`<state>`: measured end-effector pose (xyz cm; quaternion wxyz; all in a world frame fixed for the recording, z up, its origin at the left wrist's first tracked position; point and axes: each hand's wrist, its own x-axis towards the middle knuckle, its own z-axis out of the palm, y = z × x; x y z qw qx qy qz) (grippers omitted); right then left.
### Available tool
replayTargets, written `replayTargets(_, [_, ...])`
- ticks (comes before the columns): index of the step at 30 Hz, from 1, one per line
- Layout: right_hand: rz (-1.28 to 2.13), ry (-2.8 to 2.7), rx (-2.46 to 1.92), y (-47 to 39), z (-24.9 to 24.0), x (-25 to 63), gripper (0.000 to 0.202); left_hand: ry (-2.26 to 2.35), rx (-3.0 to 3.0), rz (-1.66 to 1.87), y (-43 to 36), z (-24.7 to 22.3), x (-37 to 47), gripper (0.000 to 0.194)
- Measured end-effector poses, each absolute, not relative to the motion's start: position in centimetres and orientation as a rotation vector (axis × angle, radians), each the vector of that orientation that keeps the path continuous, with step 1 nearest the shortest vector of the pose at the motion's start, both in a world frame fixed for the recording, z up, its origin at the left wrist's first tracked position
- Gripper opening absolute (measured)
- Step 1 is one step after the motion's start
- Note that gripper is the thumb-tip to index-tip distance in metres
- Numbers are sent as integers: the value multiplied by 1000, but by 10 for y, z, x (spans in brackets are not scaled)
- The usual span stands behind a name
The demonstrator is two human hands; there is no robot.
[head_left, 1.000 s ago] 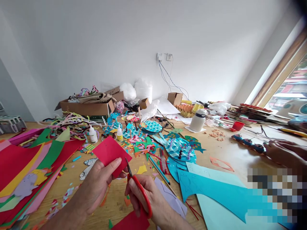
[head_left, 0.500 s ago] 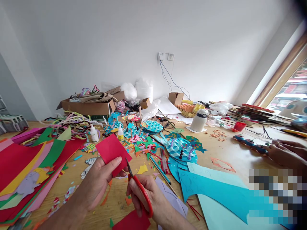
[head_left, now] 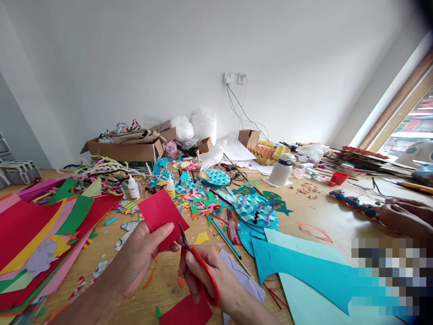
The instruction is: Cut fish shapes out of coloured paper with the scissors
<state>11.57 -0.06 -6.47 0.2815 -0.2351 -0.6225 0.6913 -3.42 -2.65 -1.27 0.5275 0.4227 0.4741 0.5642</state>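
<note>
My left hand (head_left: 149,243) pinches a red paper piece (head_left: 160,213) between thumb and fingers, holding it above the table. Red-handled scissors (head_left: 207,275) are in my right hand (head_left: 203,271), my fingers closed round the handles. The blade tips touch or lie just at the paper's right edge; whether they are cutting I cannot tell. Below my right hand, a second red paper (head_left: 187,311) lies on the wooden table. Purple paper (head_left: 241,280) is to the right of the scissors.
Blue paper (head_left: 304,271) lies at the right, coloured sheets (head_left: 77,212) at the left. Paper scraps (head_left: 206,205), glue bottles (head_left: 133,188) and a white bottle (head_left: 281,170) stand or lie ahead. Another person's hands (head_left: 402,216) hold a blue object at the far right.
The red paper in my left hand and the scissors in my right hand have shifted slightly to the right. Both grips look the same.
</note>
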Motion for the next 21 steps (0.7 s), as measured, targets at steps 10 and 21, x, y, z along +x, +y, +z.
replayTargets(10, [1861,-1676,-644,0,-63,115,56,1153,1028,1319,-23,-12,-40,10])
replayTargets(21, [1834,-1717,-701,-1,-62,114,58,1127,1042,1297,-25,-14,-44,9])
